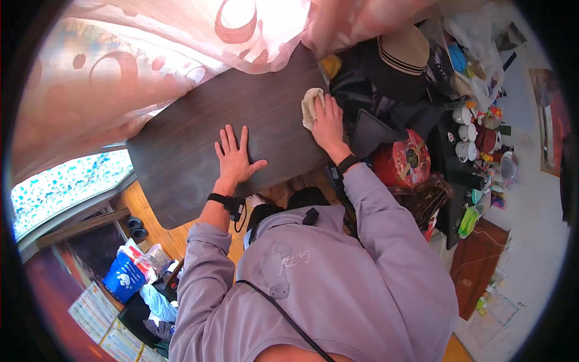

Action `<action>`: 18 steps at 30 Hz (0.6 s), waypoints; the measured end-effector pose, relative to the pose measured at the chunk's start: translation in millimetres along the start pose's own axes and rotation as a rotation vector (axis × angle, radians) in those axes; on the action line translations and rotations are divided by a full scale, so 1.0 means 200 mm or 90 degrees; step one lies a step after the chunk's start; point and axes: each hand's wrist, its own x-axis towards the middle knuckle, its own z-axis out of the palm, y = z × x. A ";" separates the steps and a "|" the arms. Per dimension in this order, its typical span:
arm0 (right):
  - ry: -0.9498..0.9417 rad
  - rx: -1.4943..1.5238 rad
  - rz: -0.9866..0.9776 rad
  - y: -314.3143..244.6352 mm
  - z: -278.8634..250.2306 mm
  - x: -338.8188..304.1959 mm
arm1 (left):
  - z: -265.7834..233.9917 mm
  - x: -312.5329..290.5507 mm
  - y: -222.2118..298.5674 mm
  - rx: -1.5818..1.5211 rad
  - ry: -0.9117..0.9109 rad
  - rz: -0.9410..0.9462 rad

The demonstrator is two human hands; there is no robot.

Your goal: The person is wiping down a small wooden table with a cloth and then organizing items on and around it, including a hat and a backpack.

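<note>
wiping the dark wooden desk (pixel 199 139) with a cloth

right hand (pixel 329 123) pressed flat on the pale cloth (pixel 310 105) near the desk's far right edge, fingers together over it; left hand (pixel 234 158) braced on the bare top, fingers spread. judged mid-wipe: next stroke calls for dragging the cloth across toward the pink curtain (pixel 181 48) side.

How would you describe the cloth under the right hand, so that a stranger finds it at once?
Find the dark brown tabletop below the pink curtain. Near its right edge, the right hand presses a small cream cloth, the only pale thing on that surface.
</note>
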 end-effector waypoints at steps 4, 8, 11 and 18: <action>0.015 0.007 -0.012 -0.03 -0.02 -0.12 | 0.02 0.00 0.00 -0.003 0.009 0.001; -0.023 0.049 -0.073 -0.05 -0.10 -0.40 | 0.03 0.00 -0.01 0.004 0.009 -0.004; -0.065 0.080 -0.064 -0.10 -0.16 -0.49 | 0.03 0.00 -0.02 -0.002 -0.002 -0.008; 0.017 0.089 -0.079 -0.10 -0.01 -0.25 | 0.04 0.00 -0.03 0.001 0.022 0.007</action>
